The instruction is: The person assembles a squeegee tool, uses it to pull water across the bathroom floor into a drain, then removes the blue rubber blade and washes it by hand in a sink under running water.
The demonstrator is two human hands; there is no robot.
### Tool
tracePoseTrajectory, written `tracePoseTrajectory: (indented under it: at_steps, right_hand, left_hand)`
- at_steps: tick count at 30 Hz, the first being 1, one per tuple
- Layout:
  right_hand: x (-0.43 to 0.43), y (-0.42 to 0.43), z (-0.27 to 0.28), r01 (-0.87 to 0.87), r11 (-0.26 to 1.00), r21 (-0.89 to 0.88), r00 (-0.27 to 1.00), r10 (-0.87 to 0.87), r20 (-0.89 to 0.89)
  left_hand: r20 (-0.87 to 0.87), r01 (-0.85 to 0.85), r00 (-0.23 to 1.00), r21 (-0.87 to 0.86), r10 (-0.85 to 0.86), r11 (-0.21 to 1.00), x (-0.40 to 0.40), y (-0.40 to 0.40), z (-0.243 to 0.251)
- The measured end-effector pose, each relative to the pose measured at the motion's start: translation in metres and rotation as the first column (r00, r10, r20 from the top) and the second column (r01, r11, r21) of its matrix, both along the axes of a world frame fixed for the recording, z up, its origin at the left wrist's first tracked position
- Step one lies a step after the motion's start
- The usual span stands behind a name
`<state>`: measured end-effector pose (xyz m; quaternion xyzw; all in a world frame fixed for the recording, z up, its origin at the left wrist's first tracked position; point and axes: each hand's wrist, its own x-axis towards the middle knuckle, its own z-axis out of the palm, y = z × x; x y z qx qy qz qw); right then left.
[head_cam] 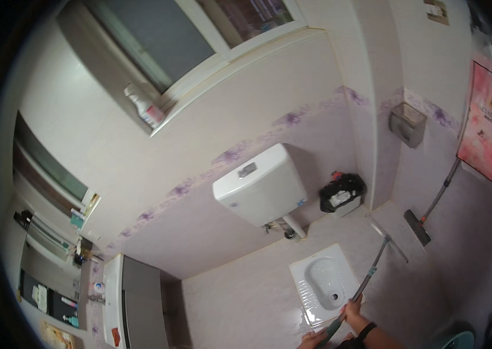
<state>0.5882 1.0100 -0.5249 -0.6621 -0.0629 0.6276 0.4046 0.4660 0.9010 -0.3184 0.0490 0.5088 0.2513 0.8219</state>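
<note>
A floor squeegee with a long grey and green pole [364, 282] slants away from me over the tiled floor. My left hand [313, 338] grips the lower end of the pole at the bottom edge of the picture. Farther up, my right hand [352, 309] is closed around it; a black band circles that wrist. The squeegee's wide blade [396, 249] is at the floor near the far corner, beyond the white squat toilet [325, 279]. Its pole runs along the toilet's right side.
A white cistern [259, 185] hangs above the toilet. A bin with a black bag [343, 192] stands in the corner. A floor brush [417, 227] leans at the right wall. A teal bucket [462, 339] sits lower right, a vanity cabinet [143, 301] left. A spray bottle [144, 108] rests on the windowsill.
</note>
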Motion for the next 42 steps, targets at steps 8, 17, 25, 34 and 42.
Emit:
tracePoseTrajectory:
  at_steps: [8, 17, 25, 34, 42]
  right_hand:
    - [0.094, 0.128, -0.070, 0.072, 0.988, -0.136, 0.996, -0.078, -0.040]
    - [-0.026, -0.011, 0.001, -0.240, 0.964, -0.115, 0.967, 0.248, 0.054]
    - [-0.089, -0.077, 0.063, -0.196, 0.960, -0.200, 0.954, 0.140, -0.265]
    - [-0.004, 0.114, -0.023, -0.099, 0.992, 0.079, 0.982, 0.110, -0.152]
    - [-0.119, 0.008, -0.002, -0.438, 0.875, -0.205, 0.899, 0.425, -0.109]
  left_hand:
    - [-0.087, 0.020, 0.996, -0.037, -0.023, 0.999, 0.084, 0.138, -0.097]
    - [0.041, -0.095, 0.993, -0.286, 0.111, 0.954, -0.005, 0.011, -0.007]
    - [-0.031, -0.224, 0.974, -0.322, 0.226, 0.920, -0.049, -0.054, 0.065]
    - [-0.036, -0.216, 0.976, 0.006, 0.216, 0.976, 0.018, 0.095, -0.048]
    - [0.056, -0.337, 0.932, -0.237, 0.359, 0.911, -0.058, -0.017, -0.029]
